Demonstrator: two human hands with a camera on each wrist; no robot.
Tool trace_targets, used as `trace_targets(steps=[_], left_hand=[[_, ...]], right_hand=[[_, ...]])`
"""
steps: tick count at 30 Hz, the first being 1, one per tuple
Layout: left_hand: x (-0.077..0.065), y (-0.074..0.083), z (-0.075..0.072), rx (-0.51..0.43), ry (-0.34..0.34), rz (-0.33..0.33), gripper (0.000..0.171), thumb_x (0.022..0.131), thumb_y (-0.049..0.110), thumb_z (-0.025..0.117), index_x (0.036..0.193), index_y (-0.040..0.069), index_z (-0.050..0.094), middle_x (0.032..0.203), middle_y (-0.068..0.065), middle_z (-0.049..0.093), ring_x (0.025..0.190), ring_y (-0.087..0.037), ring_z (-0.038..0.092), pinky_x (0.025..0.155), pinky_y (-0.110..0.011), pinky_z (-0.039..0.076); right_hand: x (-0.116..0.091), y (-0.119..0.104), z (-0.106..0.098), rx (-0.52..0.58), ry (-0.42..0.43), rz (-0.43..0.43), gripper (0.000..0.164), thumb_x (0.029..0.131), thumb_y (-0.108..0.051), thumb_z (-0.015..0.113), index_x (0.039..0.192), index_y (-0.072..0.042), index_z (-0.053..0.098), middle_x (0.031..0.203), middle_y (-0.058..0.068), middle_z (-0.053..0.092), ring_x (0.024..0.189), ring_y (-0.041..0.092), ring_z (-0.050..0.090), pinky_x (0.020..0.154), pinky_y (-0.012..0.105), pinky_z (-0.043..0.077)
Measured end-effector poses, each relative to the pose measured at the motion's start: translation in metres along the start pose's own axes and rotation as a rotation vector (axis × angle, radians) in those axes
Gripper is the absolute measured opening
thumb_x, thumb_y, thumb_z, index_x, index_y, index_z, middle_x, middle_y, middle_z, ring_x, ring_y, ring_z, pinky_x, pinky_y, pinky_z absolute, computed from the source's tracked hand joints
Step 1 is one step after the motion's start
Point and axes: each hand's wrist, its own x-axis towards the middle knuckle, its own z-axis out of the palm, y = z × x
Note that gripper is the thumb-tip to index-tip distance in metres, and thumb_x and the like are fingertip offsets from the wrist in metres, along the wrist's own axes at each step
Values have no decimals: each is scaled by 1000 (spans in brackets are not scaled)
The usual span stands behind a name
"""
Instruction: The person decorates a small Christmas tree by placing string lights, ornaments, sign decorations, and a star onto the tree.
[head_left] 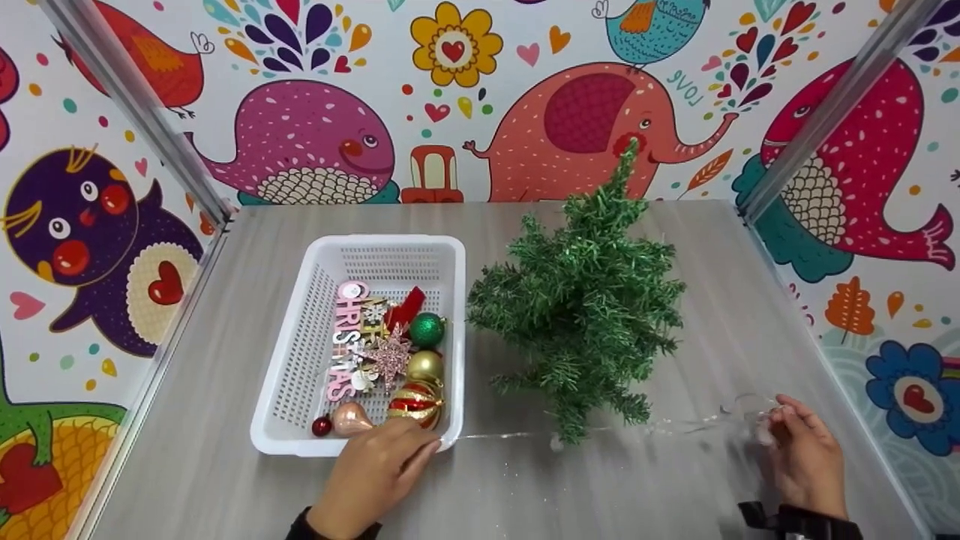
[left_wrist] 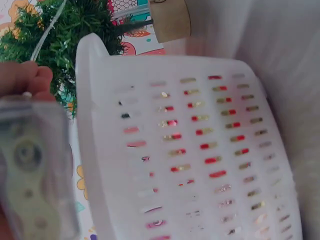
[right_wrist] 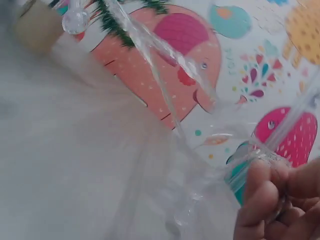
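the fingers of the left hand (head_left: 379, 469) are curled together, pinching a clear strand (head_left: 517, 435), and those of the right hand (head_left: 810, 459) are clamped on a bunched, looping part of it. the span between looks drawn fairly straight, likely so it won't knot. it runs from the left fingertips, beside the near right corner of the white basket (head_left: 300, 448), past the near side of the green tree (head_left: 592, 300), to the right fingertips; whether it touches the lowest branches i cannot tell. the tree stands beyond and between the hands, presumably for reach from both sides, while the basket's walls probably stop the ornaments (head_left: 427, 329) from rolling about
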Motion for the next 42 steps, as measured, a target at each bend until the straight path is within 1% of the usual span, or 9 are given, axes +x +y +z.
trace_targets(steps=[9, 14, 18, 24, 29, 33, 36, 39, 42], left_hand=[[-4, -21, -21, 51, 53, -102, 11, 80, 17, 76, 91, 19, 73, 86, 11, 68, 77, -5, 64, 69, -22, 53], [-8, -32, -35, 122, 111, -154, 11, 79, 13, 77, 88, 17, 72, 83, 10, 66, 75, -5, 63, 65, -21, 54], [-9, -33, -37, 139, 90, -163, 13, 78, 13, 78, 89, 18, 71, 82, 11, 65, 75, -3, 62, 64, -19, 53], [-5, -27, -35, 129, 81, -166, 11, 79, 15, 78, 87, 19, 72, 80, 13, 63, 72, 1, 59, 62, -13, 49], [0, -20, -36, 99, 71, -158, 9, 81, 17, 76, 90, 18, 74, 81, 13, 65, 74, -1, 61, 64, -16, 51], [8, -9, -37, 84, 74, -75, 11, 82, 19, 74, 93, 17, 74, 85, 10, 68, 79, -6, 64, 72, -22, 53], [17, 4, -38, 89, 75, 2, 14, 80, 21, 76, 94, 19, 73, 85, 11, 68, 80, -6, 63, 74, -22, 49], [31, 19, -38, 49, 97, 116, 17, 79, 20, 77, 96, 20, 73, 86, 11, 66, 78, -5, 61, 70, -21, 48], [48, 33, -35, -11, 143, 272, 14, 82, 19, 73, 96, 17, 73, 84, 9, 65, 74, -6, 60, 66, -20, 51]], right_hand=[[28, -20, -49, 356, -252, 226, 24, 101, -18, 45, 98, -8, 67, 80, 4, 60, 65, 17, 56, 55, 31, 48], [35, -28, -72, 381, -117, 245, 25, 101, -17, 45, 94, -10, 68, 81, 4, 61, 69, 18, 57, 61, 33, 52], [38, -29, -74, 89, 55, 188, 21, 97, -12, 53, 94, -18, 73, 81, -2, 67, 75, 14, 63, 68, 30, 56], [41, -22, -57, -642, 193, 74, 41, 97, -8, 55, 136, -19, 53, 81, -17, 65, 76, 5, 64, 63, 27, 55], [31, -23, -41, -1074, 155, -8, 52, 96, -1, 43, 147, -3, 33, 132, 19, 53, 108, 30, 56, 80, 41, 54], [2, -28, -20, -1473, 141, -245, 54, 88, 2, 41, 141, 8, 35, 138, 35, 39, 123, 51, 38, 95, 63, 38], [-32, -26, 6, -1587, 114, -475, 52, 85, 4, 44, 136, 8, 41, 132, 36, 42, 114, 52, 41, 93, 65, 36], [-68, -9, 44, -1392, -45, -815, 48, 82, 10, 48, 129, 2, 51, 122, 24, 54, 104, 35, 52, 93, 40, 46], [-100, 15, 84, -1011, -436, -1202, 46, 74, 19, 52, 118, 6, 59, 109, 16, 63, 95, 21, 59, 86, 19, 47]])
